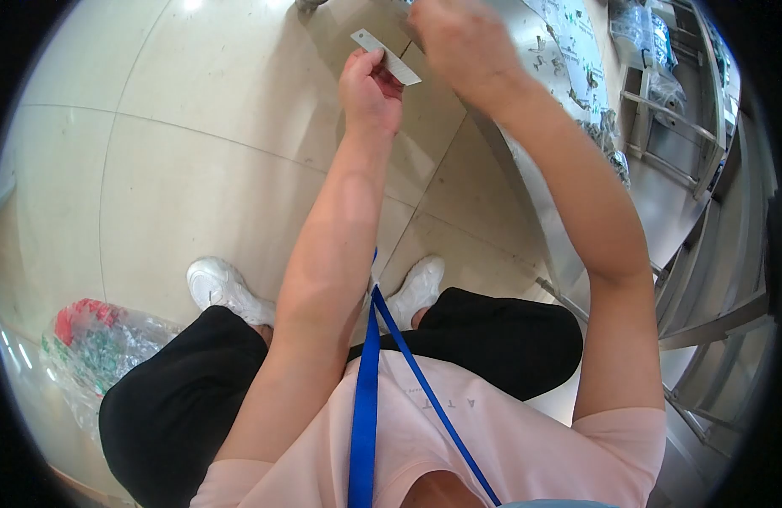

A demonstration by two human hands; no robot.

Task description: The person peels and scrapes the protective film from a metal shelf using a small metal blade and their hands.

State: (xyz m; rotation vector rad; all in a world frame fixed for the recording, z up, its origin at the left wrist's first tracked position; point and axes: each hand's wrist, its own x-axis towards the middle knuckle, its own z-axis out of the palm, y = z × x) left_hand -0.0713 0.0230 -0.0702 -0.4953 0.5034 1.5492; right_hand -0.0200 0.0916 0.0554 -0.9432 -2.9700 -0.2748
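The pale strip (396, 66) was in the left hand (374, 91), held up above the floor (196, 195), just off the long edge of the desk (526, 178). The thumb pressed on its upper face and the other fingers curled in beneath, so that hand was closed on it near the middle. The grip seemed chosen to leave both ends free and most of the face turned up toward the person. The strip was thin, flat and narrow, with straight sides and squared ends, off-white to light grey; any marks on it were too small to read.

The two hands were apart. The right hand (463, 42) was raised beside the strip, near the same edge of the desk, but it was blurred and partly cut off by the top of the view, so I could not fairly tell whether its fingers were closed or held anything.

The desk had a metallic surface. Printed sheeting (577, 55) lay along it inward of that edge, with crumpled scraps (615, 152) near the sheeting's lower end. Beyond stood a metal rack (704, 135) with clear plastic packages (632, 34). On the floor, a clear plastic bag (95, 339) with red and green patches lay beside the person's left knee.
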